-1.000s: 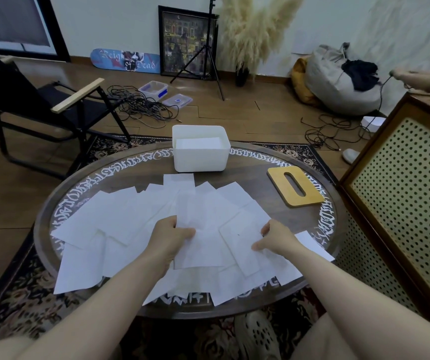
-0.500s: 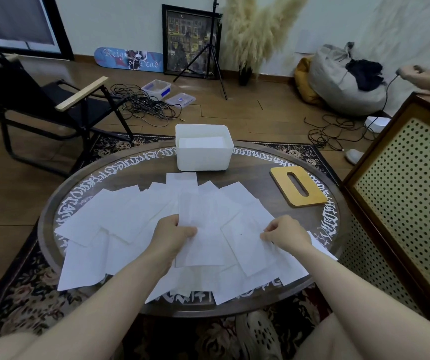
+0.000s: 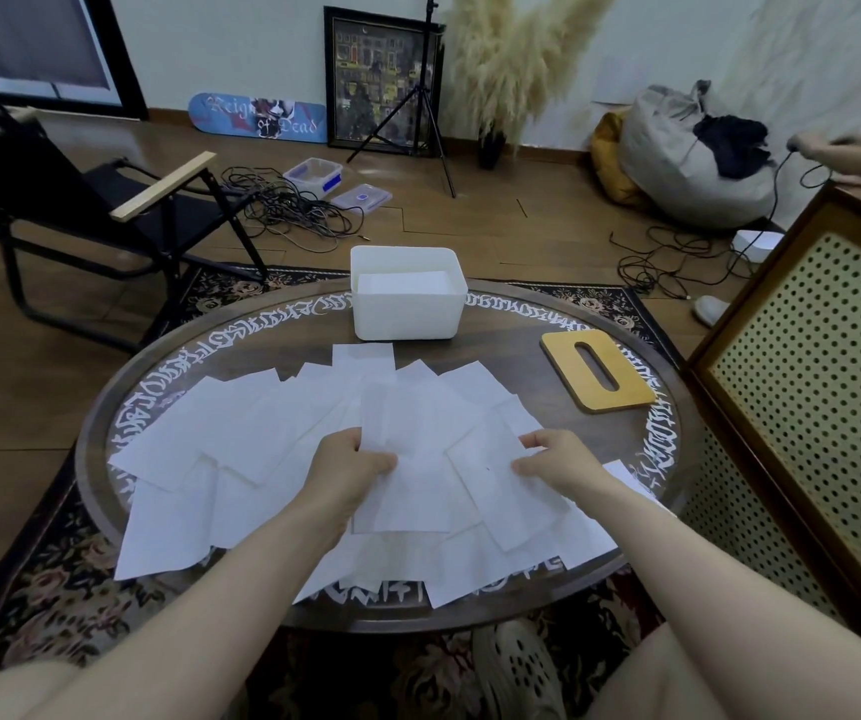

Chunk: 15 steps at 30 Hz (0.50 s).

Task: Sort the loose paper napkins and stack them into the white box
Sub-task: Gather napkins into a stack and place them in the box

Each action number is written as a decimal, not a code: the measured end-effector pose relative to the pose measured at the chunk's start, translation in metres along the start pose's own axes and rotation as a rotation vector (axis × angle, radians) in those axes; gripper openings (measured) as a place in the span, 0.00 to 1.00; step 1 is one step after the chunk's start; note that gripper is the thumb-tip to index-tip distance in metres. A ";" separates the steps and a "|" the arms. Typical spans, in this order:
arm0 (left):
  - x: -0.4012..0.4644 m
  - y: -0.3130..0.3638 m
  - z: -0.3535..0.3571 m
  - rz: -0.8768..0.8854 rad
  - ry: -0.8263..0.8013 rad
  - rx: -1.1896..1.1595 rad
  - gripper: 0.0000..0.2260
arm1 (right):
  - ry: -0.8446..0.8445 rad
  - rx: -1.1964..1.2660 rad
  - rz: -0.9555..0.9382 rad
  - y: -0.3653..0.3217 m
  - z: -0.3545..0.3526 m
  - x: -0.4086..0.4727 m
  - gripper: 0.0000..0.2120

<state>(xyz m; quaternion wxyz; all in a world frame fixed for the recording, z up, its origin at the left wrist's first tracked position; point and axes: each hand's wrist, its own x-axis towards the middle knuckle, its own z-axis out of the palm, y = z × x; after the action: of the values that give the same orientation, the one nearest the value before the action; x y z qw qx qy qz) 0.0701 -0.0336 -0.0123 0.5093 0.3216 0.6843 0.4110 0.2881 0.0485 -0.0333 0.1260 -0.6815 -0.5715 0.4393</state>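
Note:
Several loose white paper napkins (image 3: 241,433) lie spread and overlapping across the near half of the round dark table (image 3: 511,350). The white box (image 3: 407,317) stands at the far middle of the table with a flat white stack of napkins inside. My left hand (image 3: 348,470) pinches the left edge of a napkin (image 3: 407,491) in the middle of the pile. My right hand (image 3: 555,459) pinches the edge of a neighbouring napkin (image 3: 496,475) at the pile's right side.
A wooden lid with an oval slot (image 3: 597,376) lies on the table's right. A perforated wooden cabinet (image 3: 823,387) stands close on the right, with another person's hand (image 3: 854,155) above it. A black folding chair (image 3: 80,210) and cables lie beyond the table.
My right hand has moved up and inward over the pile and now pinches a napkin edge. My left hand stays on the middle napkin. The other person's hand has shifted slightly.

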 end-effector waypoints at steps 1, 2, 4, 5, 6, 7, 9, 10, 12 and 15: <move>0.000 0.000 0.000 0.001 0.000 0.004 0.06 | 0.010 -0.001 -0.013 0.000 0.000 0.000 0.12; 0.000 -0.001 -0.001 0.003 0.000 0.008 0.06 | 0.014 0.000 -0.020 -0.002 -0.001 -0.001 0.10; 0.000 -0.001 -0.002 0.004 0.000 0.017 0.06 | 0.013 0.030 -0.028 -0.004 -0.005 -0.005 0.07; 0.000 -0.001 -0.003 0.005 0.000 0.023 0.06 | 0.013 0.059 -0.031 -0.006 -0.008 -0.007 0.07; 0.000 -0.001 -0.004 0.006 -0.001 0.030 0.06 | 0.010 0.095 -0.034 -0.008 -0.010 -0.010 0.07; 0.000 -0.001 -0.005 0.011 -0.001 0.042 0.07 | 0.006 0.136 -0.039 -0.009 -0.012 -0.013 0.07; 0.000 -0.001 -0.006 0.033 -0.002 0.079 0.07 | 0.000 0.209 -0.051 -0.013 -0.017 -0.018 0.06; -0.001 0.001 -0.007 0.054 -0.006 0.105 0.06 | -0.005 0.234 -0.064 -0.014 -0.018 -0.021 0.06; -0.002 0.004 -0.007 0.101 -0.019 0.161 0.06 | -0.018 0.262 -0.102 -0.016 -0.019 -0.025 0.06; -0.002 0.009 -0.008 0.145 -0.055 0.194 0.06 | -0.038 0.262 -0.150 -0.019 -0.018 -0.031 0.07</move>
<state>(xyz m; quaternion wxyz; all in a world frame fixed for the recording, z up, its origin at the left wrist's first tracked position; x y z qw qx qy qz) 0.0627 -0.0330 -0.0026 0.4635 0.4291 0.6815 0.3698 0.2902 0.0329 0.0036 0.2357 -0.6062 -0.5608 0.5124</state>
